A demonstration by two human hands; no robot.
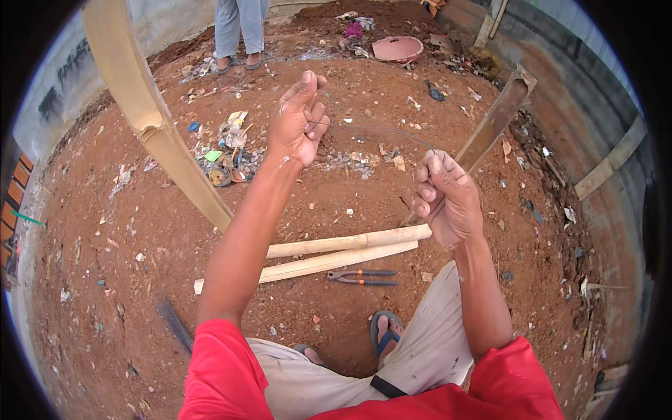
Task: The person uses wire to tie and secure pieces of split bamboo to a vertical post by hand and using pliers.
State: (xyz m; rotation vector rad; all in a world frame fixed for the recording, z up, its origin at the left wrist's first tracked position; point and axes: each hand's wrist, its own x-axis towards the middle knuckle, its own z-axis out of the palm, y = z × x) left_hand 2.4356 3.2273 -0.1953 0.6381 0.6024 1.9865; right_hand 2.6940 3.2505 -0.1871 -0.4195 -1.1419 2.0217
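A thin dark wire (381, 129) stretches in a slack curve between my raised hands. My left hand (301, 122), held farther out, has its fingers curled around one end. Nearer and to the right, my right hand (449, 196) pinches the other end between thumb and fingers. Below them on the soil lie two split bamboo strips (350, 243), one beside the other. Pincers with black and orange handles (362, 274) rest just in front of the strips. A bundle of dark wires (173, 325) lies on the ground by my left elbow.
A tall bamboo post (150, 119) leans at the left, and a shorter bamboo post (498, 115) stands at the right. Litter (231, 143) is scattered on red soil. Far off are a person's legs (240, 31) and a pink basin (397, 49). A metal fence (581, 105) runs along the right.
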